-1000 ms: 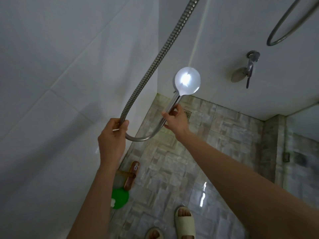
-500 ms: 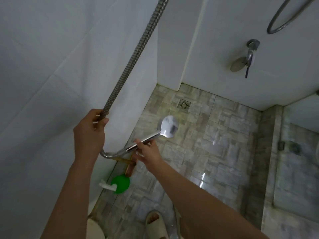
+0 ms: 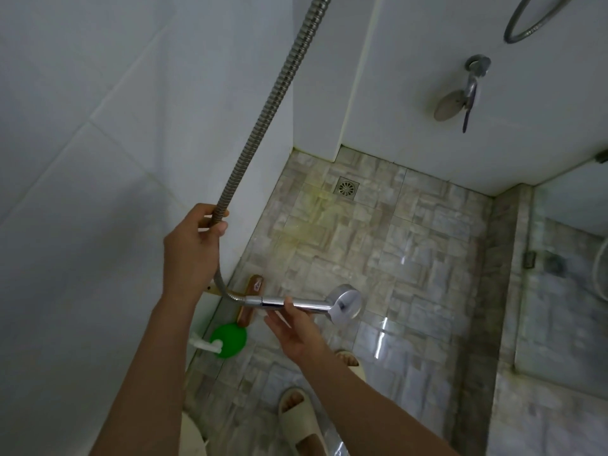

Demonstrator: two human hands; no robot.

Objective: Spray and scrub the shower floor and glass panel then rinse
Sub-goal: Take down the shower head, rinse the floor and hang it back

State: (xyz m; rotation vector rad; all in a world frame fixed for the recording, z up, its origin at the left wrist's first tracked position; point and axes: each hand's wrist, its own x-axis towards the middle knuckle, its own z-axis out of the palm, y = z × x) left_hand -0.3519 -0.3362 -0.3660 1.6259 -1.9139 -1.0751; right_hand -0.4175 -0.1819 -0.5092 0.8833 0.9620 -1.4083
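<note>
Lowered from where it was raised against the back wall a second ago, the shower head [image 3: 345, 302] now lies roughly level over the shower floor [image 3: 411, 258], its chrome handle pointing left and its round head to the right, face turned away from the camera. In the head view, the right hand [image 3: 292, 330] holds that handle from below, palm up, with the thumb laid across the top of the chrome tube and the fingers under it. The left hand [image 3: 194, 248] is still closed round the metal hose [image 3: 273, 103], thumb and fingers wrapped about it; above the fist the hose runs straight up out of the top of the picture, and below it bends in a tight curve into the end of the handle. Beneath the handle, against the white tiled wall [image 3: 98, 159], lie a brown wooden item [image 3: 255, 286] and just nearer a green round scrubber [image 3: 230, 340] with a white grip. A square floor drain [image 3: 346, 186] sits near the far corner, well apart from the shower head. On the back wall a metal tap [image 3: 473, 80] juts out, with a second hose loop [image 3: 526, 31] above it. The glass panel [image 3: 569, 291] stands along the right edge of the floor. Two feet in cream slippers [image 3: 302, 426] stand on the tiles at the bottom.
</note>
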